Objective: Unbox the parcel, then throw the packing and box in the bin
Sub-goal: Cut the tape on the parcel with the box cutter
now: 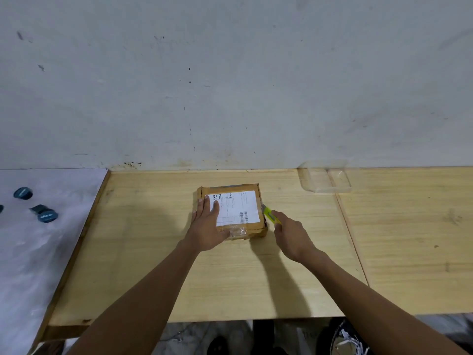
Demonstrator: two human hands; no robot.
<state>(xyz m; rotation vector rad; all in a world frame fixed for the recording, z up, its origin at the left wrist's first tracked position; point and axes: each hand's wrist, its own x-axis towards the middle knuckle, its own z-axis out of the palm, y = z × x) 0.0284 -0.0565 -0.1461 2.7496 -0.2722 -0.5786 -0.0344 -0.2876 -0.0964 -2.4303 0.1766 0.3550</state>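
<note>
- Parcel (236, 210): flat brown cardboard box, lying flat near the middle of the wooden worktop (158, 272), closer to the back wall than to the front edge.
- White shipping label (239, 206) covers most of the parcel's top face; barcode at its near-right corner. Print too small to read.
- Crumpled clear tape (237, 231) on the parcel's near edge.
- Left hand (207, 226): palm down, flat on the parcel's left side, fingers spread over the label's left part, thumb along the near edge. Pressing, not grasping; grip is open flat, nothing held.
- Right hand (291, 233): just right of the parcel, grip closed around a yellow-green utility knife (270, 216).
- Knife's front end points at the parcel's right side, touching or almost touching the edge; cannot tell if the blade is into the cardboard.
- Parcel looks closed, flaps down.
- Clear plastic tray (325, 179) at the back right of the worktop by the wall, well apart from the parcel.
- White-covered surface (38, 252) adjoins the worktop on the left; small dark round objects (47, 216) lie on it, well apart from the parcel.
- Below the front edge: floor clutter, dark and blurred, not identifiable.
</note>
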